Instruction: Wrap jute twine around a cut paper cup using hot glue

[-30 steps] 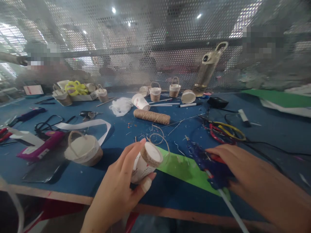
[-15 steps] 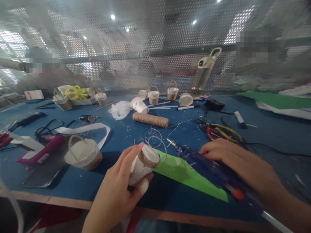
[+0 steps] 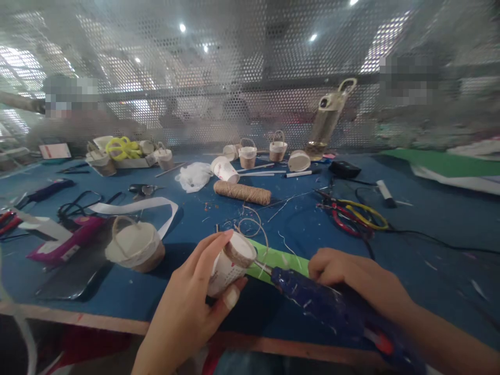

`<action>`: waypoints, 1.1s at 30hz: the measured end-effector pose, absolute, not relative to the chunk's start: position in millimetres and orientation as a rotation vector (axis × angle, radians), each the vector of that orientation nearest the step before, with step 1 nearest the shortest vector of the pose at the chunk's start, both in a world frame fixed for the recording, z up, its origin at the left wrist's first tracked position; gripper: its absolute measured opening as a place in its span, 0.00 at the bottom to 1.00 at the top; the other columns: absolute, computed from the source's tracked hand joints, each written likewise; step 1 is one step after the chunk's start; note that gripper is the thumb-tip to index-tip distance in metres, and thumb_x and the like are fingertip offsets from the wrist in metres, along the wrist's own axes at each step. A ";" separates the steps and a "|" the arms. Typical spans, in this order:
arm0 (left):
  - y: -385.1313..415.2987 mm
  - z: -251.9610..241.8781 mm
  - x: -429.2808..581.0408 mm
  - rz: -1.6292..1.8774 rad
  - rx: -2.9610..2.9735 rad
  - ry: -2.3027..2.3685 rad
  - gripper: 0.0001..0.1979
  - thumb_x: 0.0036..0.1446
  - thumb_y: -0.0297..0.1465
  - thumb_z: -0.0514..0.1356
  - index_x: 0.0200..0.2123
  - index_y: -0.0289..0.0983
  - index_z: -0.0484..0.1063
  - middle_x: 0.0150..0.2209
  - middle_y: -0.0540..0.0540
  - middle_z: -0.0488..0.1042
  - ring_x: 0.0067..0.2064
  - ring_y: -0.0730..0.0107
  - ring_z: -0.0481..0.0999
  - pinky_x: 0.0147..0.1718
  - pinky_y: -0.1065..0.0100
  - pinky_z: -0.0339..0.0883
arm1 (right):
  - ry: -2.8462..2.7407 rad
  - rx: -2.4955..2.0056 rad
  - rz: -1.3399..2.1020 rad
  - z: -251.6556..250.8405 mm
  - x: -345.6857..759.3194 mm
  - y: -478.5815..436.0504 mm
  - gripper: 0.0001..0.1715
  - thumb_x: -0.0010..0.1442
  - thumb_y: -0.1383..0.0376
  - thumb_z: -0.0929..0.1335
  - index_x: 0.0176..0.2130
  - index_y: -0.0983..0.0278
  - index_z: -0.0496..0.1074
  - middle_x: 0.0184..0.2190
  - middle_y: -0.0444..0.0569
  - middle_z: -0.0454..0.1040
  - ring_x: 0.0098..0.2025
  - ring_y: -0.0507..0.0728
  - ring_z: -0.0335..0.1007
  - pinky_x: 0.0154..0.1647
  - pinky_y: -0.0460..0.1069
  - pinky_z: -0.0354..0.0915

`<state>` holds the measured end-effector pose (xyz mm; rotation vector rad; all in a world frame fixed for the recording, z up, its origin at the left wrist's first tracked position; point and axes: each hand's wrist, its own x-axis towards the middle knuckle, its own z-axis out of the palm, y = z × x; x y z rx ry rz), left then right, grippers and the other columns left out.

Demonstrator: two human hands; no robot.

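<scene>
A: Status on the hands?
B: Left hand (image 3: 195, 294) is closed round the cup (image 3: 226, 273), over the near edge of the table (image 3: 175, 325), cup tilted with its flat white end up and to the right. Right hand (image 3: 346, 273) holds the glue gun (image 3: 312, 297); its finger wrap is partly hidden.
A: Nozzle (image 3: 263, 267) touching?
B: It's right at the twine band (image 3: 236, 255) near that end. Contact or a tiny gap, can't tell.
A: Main risk?
B: Burn, I'd say. If the gun is hot and slips past the rim, the left fingertips (image 3: 227, 236) and thumb are close by. Squeezing too hard could also dent the cup, if it's paper as it looks.
A: Glue?
B: Can't see any bead. Too much could run down the wall onto the thumb; too little and the band could lift.
A: Snags?
B: Loose twine loop (image 3: 267, 245) hangs just beside the nozzle. Could get dragged or stuck. Green strip (image 3: 289, 260) lies beneath, so drips could land there.
A: Cord?
B: Black cord (image 3: 437, 242) runs past the pliers (image 3: 363, 216). Can't tell if it's the gun's; if so, a pull could jerk the tip.
</scene>
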<state>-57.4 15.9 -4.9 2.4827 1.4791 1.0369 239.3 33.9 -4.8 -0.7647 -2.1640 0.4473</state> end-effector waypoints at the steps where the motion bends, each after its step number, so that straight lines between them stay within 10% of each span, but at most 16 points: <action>1: 15.8 -5.2 -57.6 1.039 2.483 1.487 0.30 0.70 0.36 0.59 0.70 0.50 0.52 0.66 0.41 0.71 0.63 0.55 0.77 0.57 0.57 0.76 | -2.176 -0.747 0.448 -6.4 241.2 36.9 0.15 0.72 0.69 0.61 0.33 0.57 0.67 0.32 0.43 0.75 0.30 0.52 0.74 0.29 0.47 0.66; 23: 17.7 -16.8 -55.4 1.192 2.479 1.518 0.29 0.68 0.33 0.57 0.70 0.48 0.56 0.64 0.41 0.75 0.60 0.55 0.80 0.55 0.55 0.79 | -2.468 -0.505 -0.032 -7.6 254.4 64.1 0.11 0.68 0.54 0.65 0.38 0.56 0.61 0.30 0.42 0.68 0.28 0.53 0.62 0.24 0.50 0.49; 33: 16.3 -12.0 -54.1 1.131 2.503 1.493 0.28 0.70 0.35 0.56 0.70 0.49 0.55 0.64 0.40 0.74 0.61 0.54 0.80 0.56 0.54 0.79 | -2.450 -0.549 -0.070 -6.8 244.6 56.4 0.09 0.69 0.72 0.62 0.38 0.57 0.60 0.31 0.41 0.69 0.30 0.54 0.63 0.27 0.53 0.45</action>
